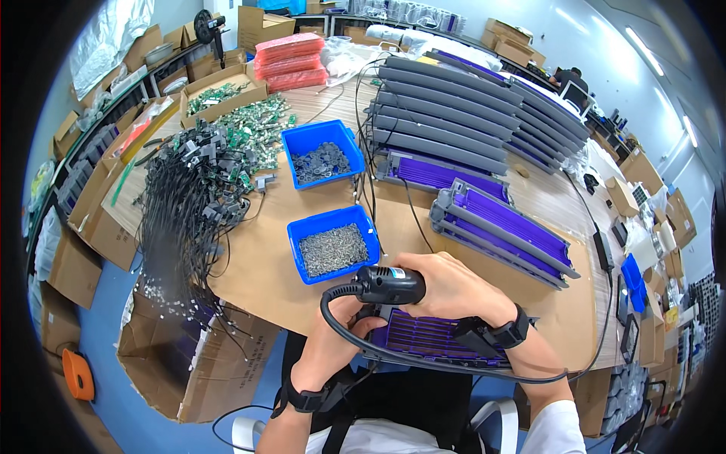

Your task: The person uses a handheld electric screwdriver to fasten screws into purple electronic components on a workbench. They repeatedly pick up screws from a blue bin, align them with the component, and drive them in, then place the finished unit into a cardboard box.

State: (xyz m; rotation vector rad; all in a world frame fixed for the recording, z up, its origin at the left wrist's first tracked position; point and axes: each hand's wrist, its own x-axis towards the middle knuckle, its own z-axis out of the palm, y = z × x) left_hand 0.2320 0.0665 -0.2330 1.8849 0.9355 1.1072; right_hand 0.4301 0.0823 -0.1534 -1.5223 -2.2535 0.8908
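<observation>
Black corded tool (389, 285) is positioned above the purple slatted panel (423, 338) at the worktop's (348, 98) near edge. Right hand (450, 281): grip clamped around the tool. Left hand (344, 327): beside the panel, grip state not discernible. Upper blue bin (314, 135) contains dark grey parts (321, 163); lower blue bin (329, 222), small metallic pieces (333, 250); open cardboard box (246, 98), green circuit boards (215, 98)

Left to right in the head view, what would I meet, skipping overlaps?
Orange container, bundle of black cables, blue bin of small metal parts, right hand, black cable block, blue tray.
</observation>
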